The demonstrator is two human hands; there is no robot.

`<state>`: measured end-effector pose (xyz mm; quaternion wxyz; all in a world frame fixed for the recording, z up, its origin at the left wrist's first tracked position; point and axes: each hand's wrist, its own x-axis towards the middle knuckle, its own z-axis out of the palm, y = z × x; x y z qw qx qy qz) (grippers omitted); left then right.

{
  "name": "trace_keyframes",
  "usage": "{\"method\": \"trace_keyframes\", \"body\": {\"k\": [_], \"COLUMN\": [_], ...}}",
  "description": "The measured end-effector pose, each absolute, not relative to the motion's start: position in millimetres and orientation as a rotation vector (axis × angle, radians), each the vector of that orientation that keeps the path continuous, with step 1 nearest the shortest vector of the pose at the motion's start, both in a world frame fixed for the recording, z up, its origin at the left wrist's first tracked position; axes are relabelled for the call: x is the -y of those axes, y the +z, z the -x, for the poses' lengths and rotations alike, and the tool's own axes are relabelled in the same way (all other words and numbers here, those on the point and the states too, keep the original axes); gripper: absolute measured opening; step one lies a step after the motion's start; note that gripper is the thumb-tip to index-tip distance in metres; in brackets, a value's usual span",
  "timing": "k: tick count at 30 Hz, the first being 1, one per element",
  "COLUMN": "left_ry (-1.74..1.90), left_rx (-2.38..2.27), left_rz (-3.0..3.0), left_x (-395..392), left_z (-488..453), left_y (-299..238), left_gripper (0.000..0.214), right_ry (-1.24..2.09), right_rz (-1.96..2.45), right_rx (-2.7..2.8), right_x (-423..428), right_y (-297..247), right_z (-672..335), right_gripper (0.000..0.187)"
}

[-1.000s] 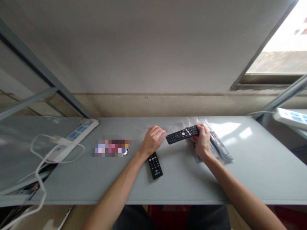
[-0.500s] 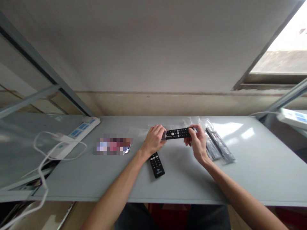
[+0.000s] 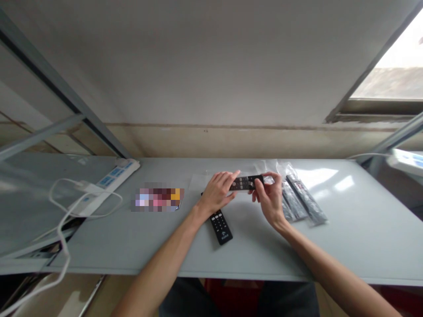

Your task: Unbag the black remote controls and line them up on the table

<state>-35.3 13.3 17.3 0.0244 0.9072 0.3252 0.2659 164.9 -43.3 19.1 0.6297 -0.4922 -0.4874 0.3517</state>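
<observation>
Head view: my right hand (image 3: 270, 199) pinches narrowly on a slim black plastic remote control (image 3: 247, 182) over the pale grey table (image 3: 363, 246), my left hand (image 3: 216, 192) at its other end, hold unclear; light, stiff, slick, best taken along its sides.

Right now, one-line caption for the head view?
Right hand grips a black remote beside the left hand; a second remote lies on the table.

The person's forearms (image 3: 165, 253) are bare and slender, narrowing to the wrists and the long-fingered left hand (image 3: 216, 192) and right hand (image 3: 269, 198); dark trousers (image 3: 287, 299) cover the legs at the near edge.
</observation>
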Motion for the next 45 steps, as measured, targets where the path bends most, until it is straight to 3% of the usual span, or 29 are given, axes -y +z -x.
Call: {"method": "trace_keyframes", "body": {"k": [6, 10, 14, 17, 22, 26, 30, 33, 37, 42, 45], "left_ry": [0.827, 0.787, 0.851, 0.878, 0.830, 0.822, 0.816, 0.835, 0.889, 0.830, 0.776], "left_rx": [-1.262, -1.255, -1.236, -1.271, -1.272, -1.226, -1.282, -1.332, -1.399, -1.405, -1.381], "left_rz": [-2.745, -2.703, -2.702, -2.717, -2.764, -2.798, -2.758, -2.651, -2.502, -2.550, -2.593], "left_x": [-14, -12, -11, -11, -9, -10, -12, -11, -9, -6, -2], "left_z": [38, 36, 36, 37, 40, 40, 39, 39, 39, 35, 31], "left_y": [18, 19, 18, 17, 19, 17, 17, 17, 19, 21, 23], "left_gripper": [0.055, 0.030, 0.022, 0.022, 0.024, 0.029, 0.043, 0.048, 0.048, 0.050, 0.043], "right_ry": [0.770, 0.797, 0.895, 0.961, 1.088, 0.909, 0.675, 0.642, 0.853, 1.079, 1.096], "right_rz": [1.093, 1.053, 0.983, 0.969, 1.059, 1.097, 1.080, 0.974, 0.928, 1.100, 1.108], "right_rx": [0.983, 1.021, 1.125, 1.241, 1.502, 1.632, 1.382, 1.092, 0.967, 1.446, 1.390], "right_x": [36, 41, 47, 52, 61, 62, 56, 48, 37, 36, 38], "right_y": [31, 32, 28, 23, 20, 23, 30, 35, 30, 17, 17], "right_z": [-181, -173, -162, -158, -153, -154, -166, -175, -175, -164, -160], "right_gripper": [0.046, 0.040, 0.032, 0.026, 0.032, 0.035, 0.034, 0.016, 0.035, 0.034, 0.037]}}
